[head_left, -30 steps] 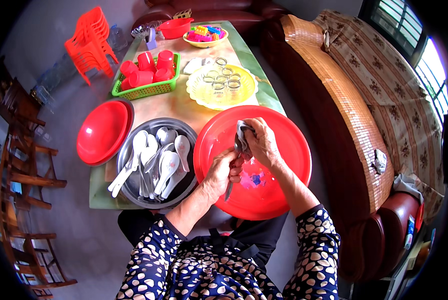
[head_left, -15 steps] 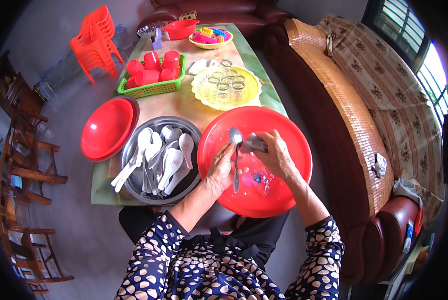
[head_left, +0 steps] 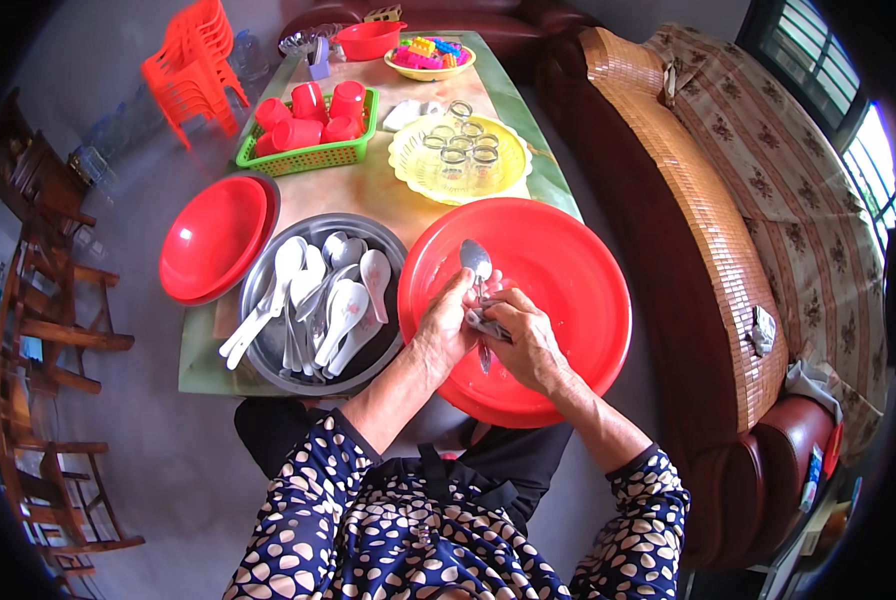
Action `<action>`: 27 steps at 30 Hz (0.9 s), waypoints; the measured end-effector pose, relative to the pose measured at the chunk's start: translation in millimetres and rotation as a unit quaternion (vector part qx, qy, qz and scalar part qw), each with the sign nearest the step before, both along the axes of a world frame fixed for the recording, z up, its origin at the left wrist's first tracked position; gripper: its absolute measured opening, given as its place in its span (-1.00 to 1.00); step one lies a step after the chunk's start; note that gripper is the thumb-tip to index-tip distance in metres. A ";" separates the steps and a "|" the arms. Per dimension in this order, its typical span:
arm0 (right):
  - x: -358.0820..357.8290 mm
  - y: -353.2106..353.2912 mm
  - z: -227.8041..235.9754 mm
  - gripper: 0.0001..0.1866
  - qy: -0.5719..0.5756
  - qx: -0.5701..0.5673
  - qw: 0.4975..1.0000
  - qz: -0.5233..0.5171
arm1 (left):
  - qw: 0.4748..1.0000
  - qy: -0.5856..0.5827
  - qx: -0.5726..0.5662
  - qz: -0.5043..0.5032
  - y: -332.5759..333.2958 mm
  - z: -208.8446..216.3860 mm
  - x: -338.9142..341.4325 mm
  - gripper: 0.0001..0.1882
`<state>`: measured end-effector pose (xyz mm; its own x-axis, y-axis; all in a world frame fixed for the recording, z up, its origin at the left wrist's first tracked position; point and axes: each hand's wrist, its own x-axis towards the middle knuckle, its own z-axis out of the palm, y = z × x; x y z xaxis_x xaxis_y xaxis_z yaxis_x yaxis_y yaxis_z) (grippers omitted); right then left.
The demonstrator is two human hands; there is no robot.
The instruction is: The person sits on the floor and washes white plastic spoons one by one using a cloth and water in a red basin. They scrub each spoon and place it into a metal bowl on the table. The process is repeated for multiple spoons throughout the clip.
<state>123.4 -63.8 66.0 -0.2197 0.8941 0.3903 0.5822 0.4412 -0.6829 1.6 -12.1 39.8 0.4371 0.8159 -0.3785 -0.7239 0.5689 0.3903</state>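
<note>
A metal spoon (head_left: 475, 258) stands bowl-up over the large red basin (head_left: 593, 300), pinched in my left hand (head_left: 446, 325). My right hand (head_left: 530, 342) is closed around a grey cloth (head_left: 488, 326), which it presses against the spoon's handle. Part of the handle is hidden by the cloth and fingers; its tip shows below them. To the left, a grey metal basin (head_left: 383, 348) holds several white patterned soup spoons (head_left: 345, 312) and metal spoons (head_left: 345, 252), their handles toward me.
Red bowls (head_left: 213, 240) overhang the table's left edge. Farther back stand a green basket (head_left: 318, 155) of red cups (head_left: 298, 133), a yellow tray (head_left: 508, 182) with small clear glasses (head_left: 454, 155), and a bowl of toy bricks (head_left: 426, 55). A sofa (head_left: 658, 380) runs along the right.
My right hand has moved left and down, bringing the cloth onto the spoon's handle. The left hand keeps its hold on the spoon. The whole view has shifted slightly.
</note>
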 end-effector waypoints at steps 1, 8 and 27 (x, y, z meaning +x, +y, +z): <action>2.2 -2.3 -1.9 -0.76 -0.002 -0.012 1.000 0.011 | 1.000 -0.003 -0.002 -0.011 1.4 -6.1 -1.2 -0.61; 29.5 -21.8 -13.2 -0.90 -0.258 -0.042 0.965 0.013 | 1.000 -0.011 0.009 0.022 19.8 -39.2 -8.2 -0.75; -19.1 41.2 -4.0 -0.76 -0.009 0.049 0.989 -0.137 | 0.994 -0.030 0.087 -0.056 6.2 -7.6 -5.1 -0.53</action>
<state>104.3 -22.6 62.0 0.0187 0.8786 0.4772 0.7005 0.3290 -0.6332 -3.5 -5.8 32.2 0.5471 0.8112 -0.2064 -0.6845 0.5755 0.4475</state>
